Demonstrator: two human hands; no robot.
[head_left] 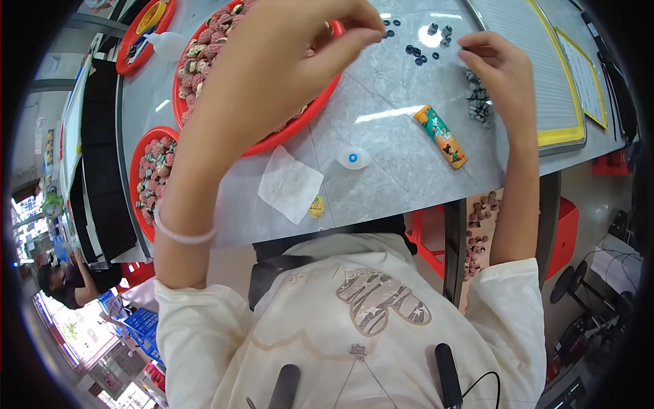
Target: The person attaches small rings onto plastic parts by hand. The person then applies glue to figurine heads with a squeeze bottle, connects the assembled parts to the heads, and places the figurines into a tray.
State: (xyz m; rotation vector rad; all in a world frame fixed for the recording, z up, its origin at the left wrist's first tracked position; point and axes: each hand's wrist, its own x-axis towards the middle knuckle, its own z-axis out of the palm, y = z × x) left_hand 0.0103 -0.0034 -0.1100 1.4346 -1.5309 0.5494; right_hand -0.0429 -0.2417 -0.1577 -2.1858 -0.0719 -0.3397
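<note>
My left hand [306, 48] reaches across a large round red tray [300, 125] piled with pink and cream lumpy pieces [199, 67]. Its thumb and forefinger come together in a pinch beside some small dark rings [390, 33]; whatever is between them is hidden. On the right, my right hand [503, 71] is pinched too, with a small dark spot at its fingertips that I cannot make out. Several dark rings [414, 52] and little grey pieces [446, 35] lie between the hands. A cluster of mottled grey-black pieces [479, 102] sits under my right hand.
An orange and green packet [441, 136], a small white bottle with a blue tip [353, 158] and a white tissue [290, 183] lie on the grey tabletop [381, 184]. A smaller red tray [134, 163] stands left. A yellow-edged board [538, 68] is at right.
</note>
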